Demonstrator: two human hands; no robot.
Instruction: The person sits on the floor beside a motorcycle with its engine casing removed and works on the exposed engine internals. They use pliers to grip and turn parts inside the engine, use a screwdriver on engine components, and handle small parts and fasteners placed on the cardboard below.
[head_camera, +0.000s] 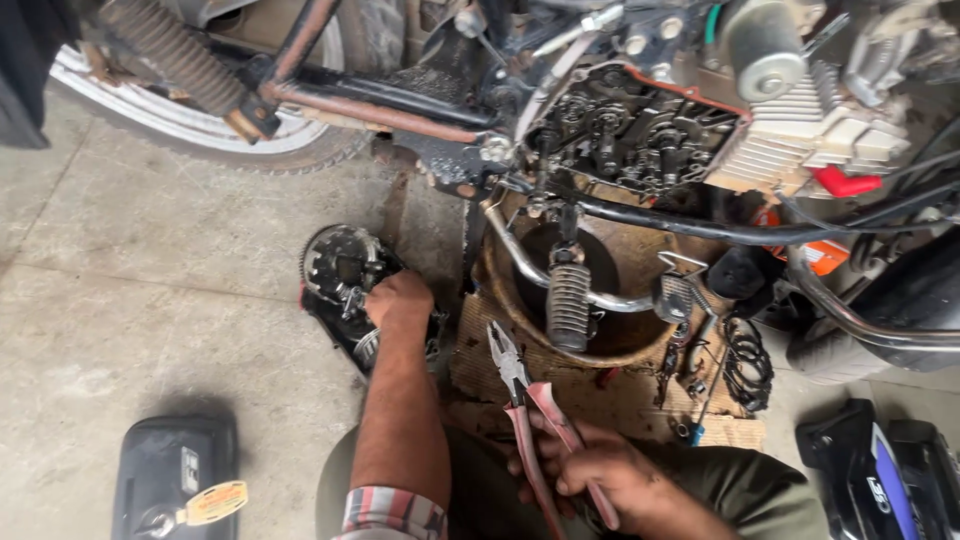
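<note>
the spoked motorcycle wheel is cut off by the top and left edges. the left hand covers part of the round toothed metal clutch assembly. the red-handled pliers have handle ends hidden inside the right hand. the black glossy plastic panel runs off the bottom-right corner.

black can: flat, on floor, bottom left | tag: small, yellow, oval, tied by can's cap | sticker: small, white, on can
</note>
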